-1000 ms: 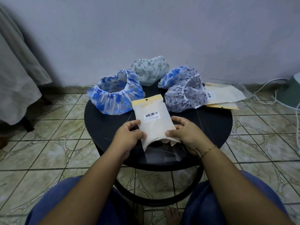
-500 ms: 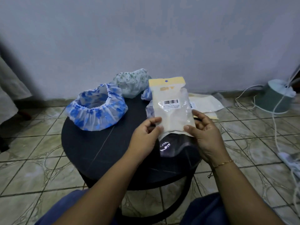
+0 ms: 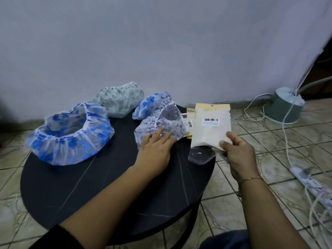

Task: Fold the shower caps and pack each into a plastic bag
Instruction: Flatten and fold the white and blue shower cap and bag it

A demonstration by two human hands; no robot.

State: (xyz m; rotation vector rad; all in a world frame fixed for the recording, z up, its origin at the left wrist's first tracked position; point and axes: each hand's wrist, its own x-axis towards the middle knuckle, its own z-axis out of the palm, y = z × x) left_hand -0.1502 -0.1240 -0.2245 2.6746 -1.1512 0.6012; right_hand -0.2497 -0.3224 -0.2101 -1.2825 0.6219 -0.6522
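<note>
The right hand [image 3: 239, 151] pinched the lower right corner of a filled, cream-white plastic bag with a yellow header strip [image 3: 211, 126], thumb on its face and fingers curled behind. The bag stood nearly upright, long axis vertical and header up, over the right edge of the round black counter [image 3: 107, 186]. A barcode sticker sat near its top; the print under it and the header lettering were too blurred to read. Half a second earlier both hands had held this bag over the counter; now the left hand [image 3: 156, 146] had let go and lay open, its straight fingers resting on the white shower cap with grey-blue sprigs [image 3: 161, 123] just left of the bag.
</note>
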